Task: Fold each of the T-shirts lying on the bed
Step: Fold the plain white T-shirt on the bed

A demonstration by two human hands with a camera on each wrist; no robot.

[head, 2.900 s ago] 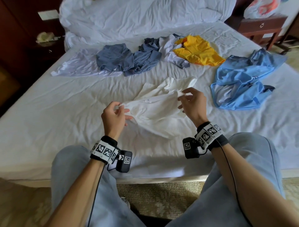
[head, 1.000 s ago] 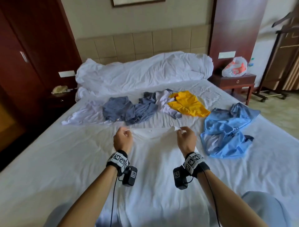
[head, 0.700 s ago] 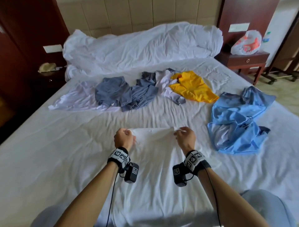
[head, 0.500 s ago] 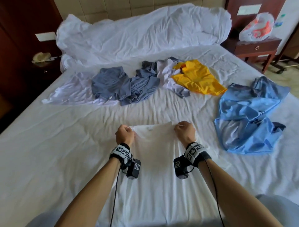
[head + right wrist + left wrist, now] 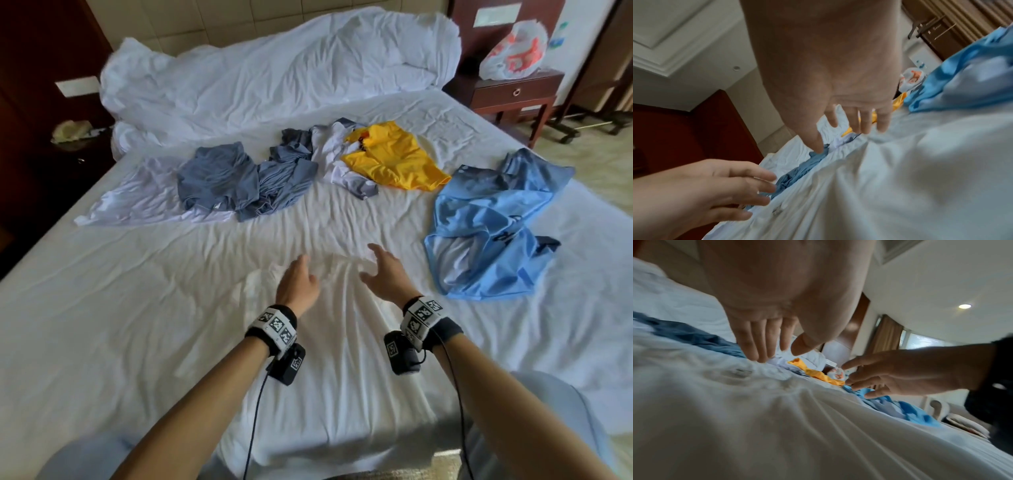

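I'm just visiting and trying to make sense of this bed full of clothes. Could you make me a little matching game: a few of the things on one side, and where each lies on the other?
Things:
1. white T-shirt
2. yellow T-shirt
3. light blue garment
4. plastic bag

Places:
A. on the wooden nightstand
B. right side of the bed, crumpled
C. spread flat under both open hands
D. far middle of the bed, beside a white-and-grey garment

Pairs: 1-C, 2-D, 3-B, 4-A
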